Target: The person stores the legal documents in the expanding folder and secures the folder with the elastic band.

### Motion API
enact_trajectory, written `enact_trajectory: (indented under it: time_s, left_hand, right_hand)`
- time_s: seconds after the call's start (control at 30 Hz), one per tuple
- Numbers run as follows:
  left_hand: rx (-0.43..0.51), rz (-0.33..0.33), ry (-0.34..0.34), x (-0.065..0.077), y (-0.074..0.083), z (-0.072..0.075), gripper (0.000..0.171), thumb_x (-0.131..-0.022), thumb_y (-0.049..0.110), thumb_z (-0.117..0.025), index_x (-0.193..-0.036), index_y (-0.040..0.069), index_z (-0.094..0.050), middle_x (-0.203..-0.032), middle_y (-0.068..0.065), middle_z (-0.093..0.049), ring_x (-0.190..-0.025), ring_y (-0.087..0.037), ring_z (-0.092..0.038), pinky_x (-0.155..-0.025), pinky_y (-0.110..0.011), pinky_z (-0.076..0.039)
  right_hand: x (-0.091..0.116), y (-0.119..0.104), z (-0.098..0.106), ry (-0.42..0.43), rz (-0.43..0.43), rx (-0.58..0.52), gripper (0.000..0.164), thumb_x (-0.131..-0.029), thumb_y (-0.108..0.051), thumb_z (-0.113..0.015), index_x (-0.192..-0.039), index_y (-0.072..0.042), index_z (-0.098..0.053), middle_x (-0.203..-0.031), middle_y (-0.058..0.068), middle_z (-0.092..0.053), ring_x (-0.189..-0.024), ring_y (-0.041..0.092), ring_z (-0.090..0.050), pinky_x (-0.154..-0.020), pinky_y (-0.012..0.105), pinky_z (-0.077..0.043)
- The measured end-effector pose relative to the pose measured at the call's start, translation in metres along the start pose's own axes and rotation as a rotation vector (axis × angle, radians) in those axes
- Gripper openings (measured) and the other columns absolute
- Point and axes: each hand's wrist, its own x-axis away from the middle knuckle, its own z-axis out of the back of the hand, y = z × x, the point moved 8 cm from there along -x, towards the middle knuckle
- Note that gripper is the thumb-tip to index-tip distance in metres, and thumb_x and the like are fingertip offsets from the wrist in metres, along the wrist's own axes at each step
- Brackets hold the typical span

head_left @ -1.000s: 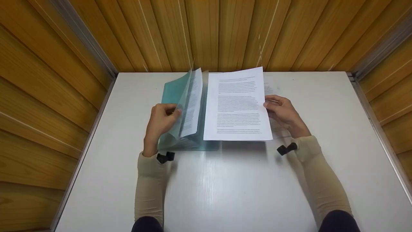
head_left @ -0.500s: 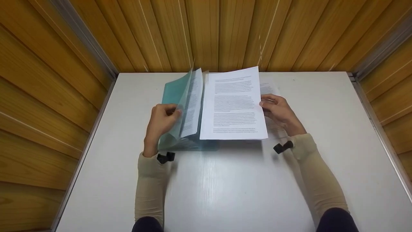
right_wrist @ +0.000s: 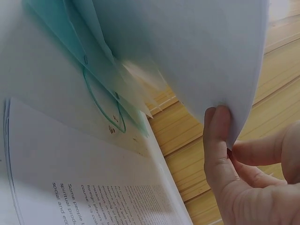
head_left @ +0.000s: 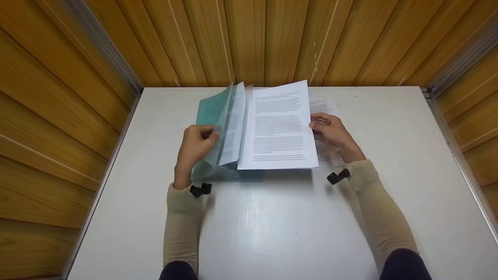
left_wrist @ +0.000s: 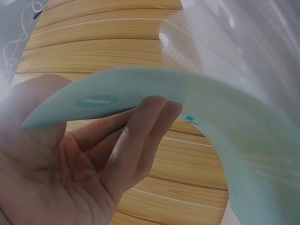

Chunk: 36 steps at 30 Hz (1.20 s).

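My left hand [head_left: 196, 144] pinches the free edge of a teal plastic folder [head_left: 212, 109], which stands partly open at the left. In the left wrist view, the bent folder cover [left_wrist: 140, 82] lies between thumb and fingers, beside clear plastic sleeves [left_wrist: 211, 42]. Inside the folder a printed page [head_left: 232, 128] stands tilted. My right hand [head_left: 332, 134] pinches the right edge of printed sheets [head_left: 278, 128], held raised with their left edge at the folder's opening. In the right wrist view, thumb and fingers squeeze the lower corner of these sheets [right_wrist: 197, 51].
More printed paper [head_left: 323, 107] lies on the white table [head_left: 272, 233] under my right hand; the right wrist view shows this stack [right_wrist: 61, 154]. A thin teal loop [right_wrist: 96, 101] hangs from the folder. Wooden slat walls [head_left: 249, 42] close off the back and sides.
My right hand has moved left with the printed sheets, bringing their left edge closer to the folder and uncovering more of the paper beneath. My left hand and the folder have stayed put.
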Motion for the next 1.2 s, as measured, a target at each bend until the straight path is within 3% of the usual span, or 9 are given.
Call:
enact_trajectory:
  time_s: [0.53,0.77,1.2]
  left_hand:
    - [0.015,-0.019,-0.008,0.001,0.002,-0.002,0.029,-0.098,0.012,-0.068,-0.12,-0.001,-0.08,-0.108,-0.015,-0.08,-0.086,-0.024,-0.072,-0.074,-0.032,-0.055]
    - [0.022,-0.022,-0.007,0.001,0.004,-0.003,0.03,-0.097,0.011,-0.067,-0.121,-0.002,-0.079,-0.111,-0.017,-0.08,-0.094,-0.027,-0.077,-0.079,-0.036,-0.057]
    - [0.003,-0.011,-0.006,0.004,0.002,-0.002,0.03,-0.098,0.013,-0.068,-0.122,-0.002,-0.079,-0.112,-0.017,-0.08,-0.093,-0.026,-0.076,-0.08,-0.037,-0.058]
  right_hand:
    - [-0.007,0.006,-0.013,0.015,-0.026,0.052,0.045,-0.108,-0.006,-0.058,-0.152,0.003,-0.051,-0.117,0.004,-0.072,-0.101,0.014,-0.073,-0.084,0.027,-0.06]
    - [-0.01,0.008,-0.018,0.007,-0.041,0.022,0.045,-0.108,-0.005,-0.058,-0.152,0.003,-0.051,-0.116,0.005,-0.07,-0.099,0.016,-0.072,-0.084,0.027,-0.059]
    - [-0.014,0.013,-0.033,0.019,-0.058,0.038,0.041,-0.107,-0.006,-0.059,-0.147,0.0,-0.055,-0.115,0.005,-0.072,-0.098,0.016,-0.072,-0.083,0.028,-0.06]
